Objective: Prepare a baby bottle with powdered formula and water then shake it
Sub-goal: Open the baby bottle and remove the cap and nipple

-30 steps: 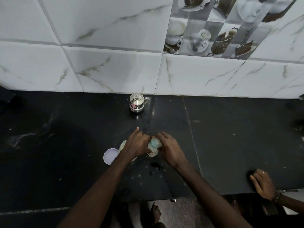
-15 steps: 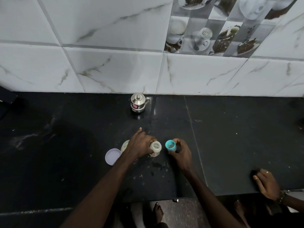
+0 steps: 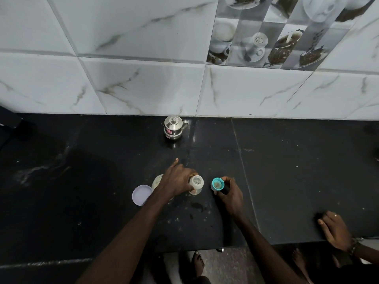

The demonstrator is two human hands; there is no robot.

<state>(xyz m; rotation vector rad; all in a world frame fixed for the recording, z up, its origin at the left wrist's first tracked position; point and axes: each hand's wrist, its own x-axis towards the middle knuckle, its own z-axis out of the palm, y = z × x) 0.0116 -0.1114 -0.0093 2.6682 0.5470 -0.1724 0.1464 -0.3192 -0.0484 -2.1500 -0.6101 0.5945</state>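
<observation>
Comparing with a second ago: both hands met on the bottle top, now the teal cap (image 3: 217, 183) is off, just right of the bottle (image 3: 196, 184). Left hand (image 3: 178, 179) reaches in from lower left, fingers (image 3: 189, 174) wrapped round the bottle, index stuck out forward. Right hand (image 3: 230, 194) curls its fingers round the cap, low by the surface (image 3: 287, 181). Bottle stands upright on the surface, translucent, mouth open. Powder tub (image 3: 157, 180) sits left of the left-hand fingers, lavender lid (image 3: 142, 194) beyond it.
</observation>
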